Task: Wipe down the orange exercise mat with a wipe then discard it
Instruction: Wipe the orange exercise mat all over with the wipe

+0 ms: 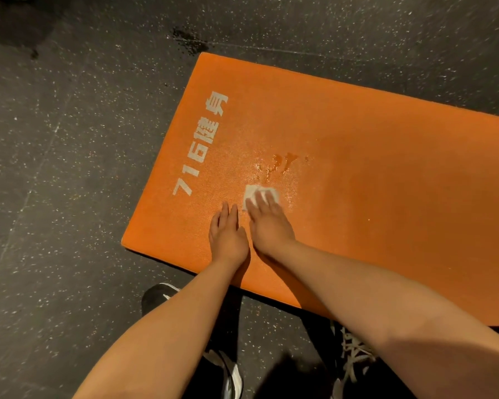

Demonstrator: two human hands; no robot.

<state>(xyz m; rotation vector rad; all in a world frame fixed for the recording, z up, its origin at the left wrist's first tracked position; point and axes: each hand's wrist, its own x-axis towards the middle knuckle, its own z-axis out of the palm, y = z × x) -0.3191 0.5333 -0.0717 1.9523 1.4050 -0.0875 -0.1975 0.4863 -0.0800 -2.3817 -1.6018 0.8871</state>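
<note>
The orange exercise mat lies flat on a dark, white-flecked floor, and a person bends over its near short end with both bare arms reaching down onto it. The right hand rests palm down on a small white folded wipe, which sits on the mat not far in from that short end. Its fingers lie straight and slightly spread across the wipe, pressing on it rather than curling round it. The left hand lies flat on the mat just beside the right one, fingers straight and close together, with nothing in its grasp. Just past the wipe, further in along the mat, a wet patch glistens on the surface. White lettering runs along the mat's short end, to the left of the hands. On the floor off the mat's far corner is a dark damp splatter. Beside the mat's near edge stands a shoe with white laces.
</note>
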